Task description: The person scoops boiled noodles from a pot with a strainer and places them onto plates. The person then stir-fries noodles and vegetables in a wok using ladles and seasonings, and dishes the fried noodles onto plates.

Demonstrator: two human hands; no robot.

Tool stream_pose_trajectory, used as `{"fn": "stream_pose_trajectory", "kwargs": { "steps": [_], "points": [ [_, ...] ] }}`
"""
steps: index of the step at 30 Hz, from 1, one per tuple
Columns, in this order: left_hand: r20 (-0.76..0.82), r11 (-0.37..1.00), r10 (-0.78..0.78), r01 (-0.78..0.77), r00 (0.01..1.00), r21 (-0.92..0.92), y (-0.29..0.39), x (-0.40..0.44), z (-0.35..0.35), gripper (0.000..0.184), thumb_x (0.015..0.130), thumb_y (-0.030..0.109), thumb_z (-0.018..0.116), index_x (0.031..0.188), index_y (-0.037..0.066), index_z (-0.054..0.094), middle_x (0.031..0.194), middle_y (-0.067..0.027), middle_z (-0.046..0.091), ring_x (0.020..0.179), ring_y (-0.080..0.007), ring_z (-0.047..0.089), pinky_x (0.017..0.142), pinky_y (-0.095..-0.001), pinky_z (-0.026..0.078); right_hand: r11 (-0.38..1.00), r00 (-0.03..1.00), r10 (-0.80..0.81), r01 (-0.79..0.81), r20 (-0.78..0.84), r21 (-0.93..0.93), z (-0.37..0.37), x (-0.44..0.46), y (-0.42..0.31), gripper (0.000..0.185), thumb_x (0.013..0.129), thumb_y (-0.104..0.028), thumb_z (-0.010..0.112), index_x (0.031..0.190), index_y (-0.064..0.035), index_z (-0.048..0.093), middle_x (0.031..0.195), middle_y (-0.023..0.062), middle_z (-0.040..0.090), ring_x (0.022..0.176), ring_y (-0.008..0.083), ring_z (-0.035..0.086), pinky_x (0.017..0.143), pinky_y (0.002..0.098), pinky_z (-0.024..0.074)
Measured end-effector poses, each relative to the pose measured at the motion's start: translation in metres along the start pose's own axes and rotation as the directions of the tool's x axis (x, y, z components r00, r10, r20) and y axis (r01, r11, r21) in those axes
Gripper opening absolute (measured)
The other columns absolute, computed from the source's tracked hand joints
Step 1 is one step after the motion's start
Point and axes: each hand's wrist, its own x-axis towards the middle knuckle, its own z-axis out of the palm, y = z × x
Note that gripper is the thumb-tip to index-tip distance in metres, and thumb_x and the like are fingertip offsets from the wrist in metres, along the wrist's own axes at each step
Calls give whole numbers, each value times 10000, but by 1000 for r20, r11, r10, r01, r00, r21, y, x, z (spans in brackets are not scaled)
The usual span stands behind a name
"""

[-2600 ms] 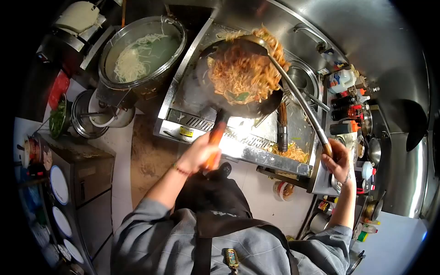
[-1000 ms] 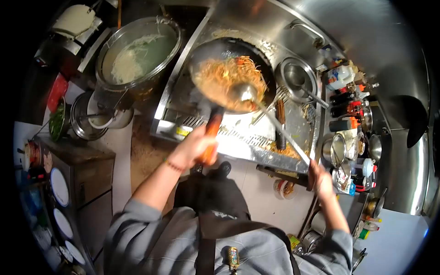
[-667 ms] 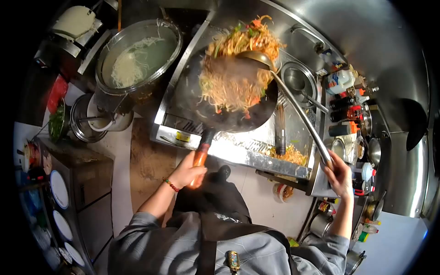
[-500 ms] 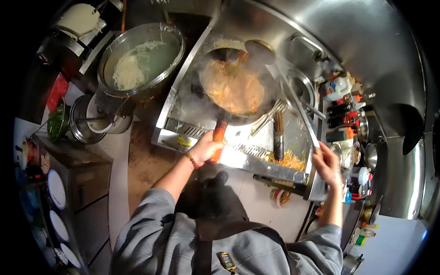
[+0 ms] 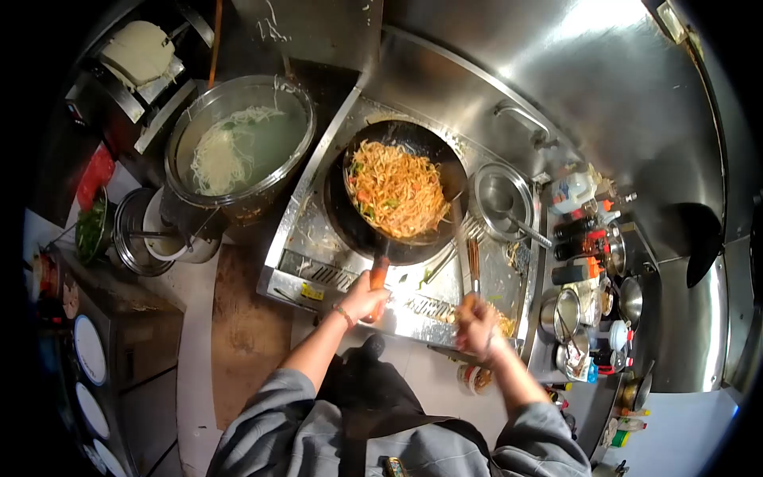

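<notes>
My left hand [image 5: 366, 299] is wrapped around the orange-brown handle [image 5: 379, 274] of a black wok [image 5: 450, 163]. Reddish-brown noodles [image 5: 397, 191] with bits of green and orange vegetable fill the wok. Over the stove's front edge, my right hand [image 5: 478, 324] is closed on the wooden end of a ladle [image 5: 470, 300]; motion smears both the fingers and the shaft, and the ladle's bowl is not clear. Beside that shaft a bamboo brush [image 5: 474, 256] lies on the steel stove top [image 5: 318, 226], its lower end partly behind my right hand.
A large pot [image 5: 306, 143] of cloudy water and pale noodles stands left of the stove. Right of the wok, a round metal basin [image 5: 520, 184] holds another ladle. Bottles [image 5: 574, 229] and steel bowls [image 5: 561, 310] line the far right. White plates [image 5: 90, 350] stand at the lower left.
The thick steam over the wok has thinned, so the noodles show clearly. My right hand has moved left and down, bringing the ladle closer. My left hand keeps its hold; the view has shifted.
</notes>
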Motion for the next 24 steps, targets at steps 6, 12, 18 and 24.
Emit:
{"fn": "stream_pose_trajectory", "kwargs": {
  "steps": [6,12,18,24],
  "points": [
    [-83,980,147,-134,986,147,-25,14,-3,273,752,33,547,994,22,421,715,-42,501,581,-129,520,492,-284,446,332,795,4,-573,607,749,67,1,-40,217,904,-113,464,1121,-105,449,617,-17,382,417,43,309,351,182,280],
    [-42,991,-12,17,999,133,-4,1,-2,294,731,119,576,970,1,451,779,-65,521,655,-149,524,571,-287,438,350,804,-36,-546,593,761,55,20,-24,188,889,-56,442,1075,-51,466,641,-9,388,374,12,271,301,158,218],
    [-51,996,35,-30,998,85,-16,13,-5,250,749,5,536,939,44,378,635,-64,495,448,-165,508,399,-303,427,37,699,-317,-666,641,745,5,-13,-42,181,907,-29,385,1073,25,433,683,23,392,382,-10,325,280,152,236],
    [-5,996,47,-47,999,73,-11,11,-4,263,746,7,544,936,57,369,650,-64,495,480,-166,515,407,-318,432,346,785,-187,-510,591,788,-33,-73,-77,204,871,-25,456,1068,15,424,680,10,404,399,-11,347,302,145,284]
  ]
}}
